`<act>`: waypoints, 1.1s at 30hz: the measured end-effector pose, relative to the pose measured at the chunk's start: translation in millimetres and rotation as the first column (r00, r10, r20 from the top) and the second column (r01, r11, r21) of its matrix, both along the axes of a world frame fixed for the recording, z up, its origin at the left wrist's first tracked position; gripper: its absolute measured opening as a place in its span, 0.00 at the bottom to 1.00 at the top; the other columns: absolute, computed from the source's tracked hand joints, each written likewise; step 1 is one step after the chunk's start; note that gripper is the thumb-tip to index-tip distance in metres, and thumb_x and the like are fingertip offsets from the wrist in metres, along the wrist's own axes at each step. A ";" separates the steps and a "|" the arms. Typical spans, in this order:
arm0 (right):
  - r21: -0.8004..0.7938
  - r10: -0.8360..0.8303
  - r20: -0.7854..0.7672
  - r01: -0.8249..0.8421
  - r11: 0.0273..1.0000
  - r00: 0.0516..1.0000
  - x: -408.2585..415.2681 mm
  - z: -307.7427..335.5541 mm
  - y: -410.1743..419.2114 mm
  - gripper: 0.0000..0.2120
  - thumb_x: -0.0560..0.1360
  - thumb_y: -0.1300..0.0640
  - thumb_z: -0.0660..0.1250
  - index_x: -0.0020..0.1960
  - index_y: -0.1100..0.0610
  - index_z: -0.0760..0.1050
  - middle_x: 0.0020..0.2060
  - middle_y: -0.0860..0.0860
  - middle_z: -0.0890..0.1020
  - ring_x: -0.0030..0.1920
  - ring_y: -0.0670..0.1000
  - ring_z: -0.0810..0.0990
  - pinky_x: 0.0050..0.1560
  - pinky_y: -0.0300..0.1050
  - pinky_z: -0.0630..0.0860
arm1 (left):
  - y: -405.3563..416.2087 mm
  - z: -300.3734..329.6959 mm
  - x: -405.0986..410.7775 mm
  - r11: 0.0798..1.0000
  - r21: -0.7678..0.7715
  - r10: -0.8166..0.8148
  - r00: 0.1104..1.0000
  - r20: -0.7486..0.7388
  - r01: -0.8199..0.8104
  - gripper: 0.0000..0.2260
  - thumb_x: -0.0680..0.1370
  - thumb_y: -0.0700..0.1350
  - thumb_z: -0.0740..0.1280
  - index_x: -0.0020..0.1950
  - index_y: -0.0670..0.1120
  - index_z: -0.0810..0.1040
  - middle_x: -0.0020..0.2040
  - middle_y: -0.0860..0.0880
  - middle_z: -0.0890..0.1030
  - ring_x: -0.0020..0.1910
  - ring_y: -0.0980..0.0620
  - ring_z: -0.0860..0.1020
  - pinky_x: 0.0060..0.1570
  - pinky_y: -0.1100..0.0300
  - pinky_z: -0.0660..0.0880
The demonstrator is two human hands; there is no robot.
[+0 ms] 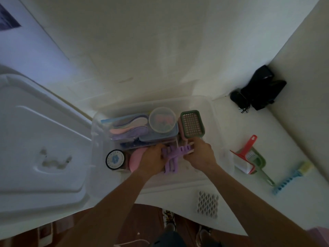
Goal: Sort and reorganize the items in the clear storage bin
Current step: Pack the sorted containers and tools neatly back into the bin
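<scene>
The clear storage bin (216,125) stands open on the white table. Inside it my left hand (153,160) and my right hand (199,154) both grip a purple toothed plastic piece (171,157) over the bin's near right part. At the back of the bin lie pastel insoles (130,129), a round clear lidded tub (162,122) on a blue box, and a green grid basket (192,124). A black-lidded jar (115,159) and a pink disc (135,159) sit at the front left.
The bin's white lid (41,139) lies to the left. On the table to the right are a red brush with a green dustpan (249,157), a blue comb-like brush (292,177), a white perforated pad (208,204) and a black object (258,90) in the corner.
</scene>
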State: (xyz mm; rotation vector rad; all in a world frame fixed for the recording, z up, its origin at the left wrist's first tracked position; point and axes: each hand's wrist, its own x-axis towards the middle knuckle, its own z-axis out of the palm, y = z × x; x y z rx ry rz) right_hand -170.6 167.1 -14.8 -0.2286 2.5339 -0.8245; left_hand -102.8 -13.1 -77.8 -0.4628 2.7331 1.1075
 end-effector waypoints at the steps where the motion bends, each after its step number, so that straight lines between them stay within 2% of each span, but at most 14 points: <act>1: 0.009 0.008 -0.045 -0.008 1.000 0.999 0.7 5.2 6.0 0.20 0.68 0.57 0.72 0.59 0.55 0.74 0.52 0.54 0.82 0.51 0.57 0.81 0.49 0.47 0.76 | 5.6 8.0 -0.9 1.000 0.004 0.012 1.000 -0.001 -0.012 0.12 0.75 0.55 0.68 0.52 0.49 0.79 0.46 0.49 0.83 0.46 0.47 0.81 0.50 0.49 0.78; 4: -0.034 -0.029 -0.154 0.024 0.999 0.988 4.8 26.0 35.8 0.21 0.68 0.58 0.72 0.59 0.51 0.73 0.50 0.50 0.82 0.45 0.51 0.82 0.47 0.49 0.79 | 35.5 47.9 -10.1 1.000 -0.015 -0.024 0.998 -0.060 0.023 0.09 0.78 0.52 0.67 0.57 0.54 0.78 0.50 0.50 0.83 0.49 0.48 0.81 0.51 0.50 0.78; 7: -0.176 -0.206 -0.174 0.175 0.969 0.963 9.1 48.6 88.7 0.16 0.70 0.59 0.73 0.55 0.46 0.76 0.47 0.42 0.82 0.39 0.42 0.82 0.41 0.46 0.81 | 96.6 91.3 -27.6 0.996 -0.058 -0.081 0.975 -0.208 0.071 0.15 0.78 0.52 0.63 0.64 0.54 0.77 0.58 0.50 0.80 0.56 0.48 0.79 0.58 0.53 0.75; 10: -0.287 -0.390 -0.209 0.325 0.901 0.897 3.5 54.4 154.7 0.11 0.71 0.60 0.74 0.49 0.47 0.80 0.41 0.41 0.84 0.38 0.40 0.82 0.40 0.43 0.81 | 172.3 121.8 -42.0 0.988 -0.041 -0.155 0.911 -0.383 0.151 0.19 0.79 0.52 0.60 0.68 0.50 0.74 0.62 0.48 0.77 0.58 0.49 0.77 0.61 0.58 0.69; 11: -0.287 -0.420 -0.201 0.357 0.889 0.885 -1.7 49.2 175.8 0.10 0.71 0.61 0.74 0.47 0.47 0.80 0.39 0.41 0.84 0.38 0.40 0.82 0.40 0.44 0.82 | 196.1 122.6 -47.4 0.978 -0.022 -0.197 0.895 -0.401 0.206 0.19 0.80 0.50 0.60 0.70 0.49 0.73 0.63 0.47 0.76 0.59 0.48 0.77 0.61 0.59 0.69; 13: -0.206 -0.422 -0.181 0.386 0.899 0.888 -17.3 27.2 212.0 0.10 0.71 0.61 0.72 0.46 0.47 0.80 0.39 0.41 0.84 0.39 0.38 0.82 0.43 0.44 0.82 | 240.0 112.7 -56.4 0.957 0.048 -0.259 0.913 -0.315 0.287 0.22 0.80 0.45 0.62 0.74 0.49 0.67 0.66 0.46 0.73 0.63 0.47 0.74 0.64 0.57 0.69; 16: -0.015 -0.274 -0.168 0.275 0.961 0.947 -50.1 -21.7 245.6 0.15 0.72 0.62 0.68 0.53 0.45 0.79 0.50 0.46 0.84 0.48 0.47 0.83 0.50 0.46 0.80 | 286.4 77.1 -67.1 0.967 0.107 -0.225 0.971 -0.078 0.232 0.29 0.78 0.44 0.67 0.78 0.48 0.61 0.69 0.46 0.70 0.68 0.45 0.70 0.69 0.56 0.64; 18: 0.145 -0.072 -0.170 0.097 0.985 0.983 -71.5 -50.8 253.0 0.20 0.73 0.61 0.67 0.63 0.48 0.76 0.59 0.51 0.81 0.55 0.53 0.80 0.57 0.45 0.76 | 302.2 46.5 -73.5 0.974 -0.026 -0.227 0.974 0.014 0.227 0.31 0.78 0.48 0.68 0.78 0.45 0.60 0.72 0.44 0.69 0.74 0.41 0.64 0.74 0.53 0.58; 21: 0.320 0.226 -0.120 -0.178 0.931 0.967 -98.2 -85.9 256.4 0.28 0.74 0.56 0.68 0.73 0.49 0.67 0.72 0.53 0.70 0.68 0.57 0.69 0.66 0.48 0.68 | 307.8 0.6 -82.3 0.948 -0.216 -0.194 0.961 0.195 0.235 0.36 0.76 0.60 0.66 0.79 0.48 0.56 0.76 0.41 0.64 0.78 0.37 0.53 0.78 0.48 0.48; 23: 0.393 0.355 -0.058 -0.305 0.867 0.933 -108.9 -103.5 260.4 0.29 0.76 0.55 0.65 0.75 0.47 0.63 0.76 0.53 0.63 0.74 0.60 0.61 0.70 0.53 0.67 | 309.3 -22.7 -85.9 0.960 -0.205 -0.138 0.958 0.252 0.193 0.38 0.74 0.65 0.67 0.78 0.52 0.58 0.75 0.41 0.65 0.78 0.39 0.55 0.78 0.49 0.50; 26: 0.369 0.357 -0.103 -0.298 0.881 0.928 -115.6 -116.9 266.9 0.26 0.75 0.54 0.66 0.72 0.50 0.69 0.74 0.56 0.65 0.73 0.61 0.63 0.65 0.55 0.73 | 313.4 -39.1 -91.2 0.986 -0.129 -0.081 0.983 0.166 0.103 0.34 0.68 0.68 0.70 0.69 0.52 0.71 0.64 0.47 0.75 0.66 0.41 0.69 0.66 0.50 0.68; 28: 0.353 0.365 -0.214 -0.277 0.894 0.906 -118.7 -113.4 269.6 0.21 0.72 0.57 0.69 0.65 0.55 0.76 0.67 0.59 0.71 0.67 0.62 0.69 0.56 0.53 0.77 | 316.5 -34.3 -95.5 0.980 -0.184 -0.066 0.997 0.047 0.073 0.30 0.64 0.70 0.69 0.57 0.50 0.78 0.52 0.50 0.79 0.55 0.43 0.74 0.56 0.51 0.73; 30: 0.375 0.405 -0.294 -0.285 0.882 0.866 -121.4 -99.4 275.4 0.20 0.68 0.61 0.71 0.60 0.57 0.78 0.63 0.59 0.75 0.62 0.62 0.74 0.52 0.53 0.79 | 319.2 -19.8 -99.0 0.980 -0.196 -0.042 0.995 -0.086 0.024 0.30 0.62 0.71 0.69 0.52 0.49 0.78 0.47 0.51 0.79 0.50 0.45 0.74 0.52 0.51 0.73; 33: 0.306 0.373 -0.498 -0.244 0.920 0.783 -126.1 -51.7 291.3 0.23 0.63 0.64 0.76 0.58 0.57 0.79 0.59 0.58 0.78 0.58 0.61 0.75 0.50 0.55 0.80 | 316.4 26.9 -102.6 0.999 -0.019 0.026 0.972 -0.234 -0.031 0.31 0.60 0.69 0.73 0.55 0.52 0.74 0.49 0.55 0.77 0.53 0.49 0.71 0.53 0.56 0.74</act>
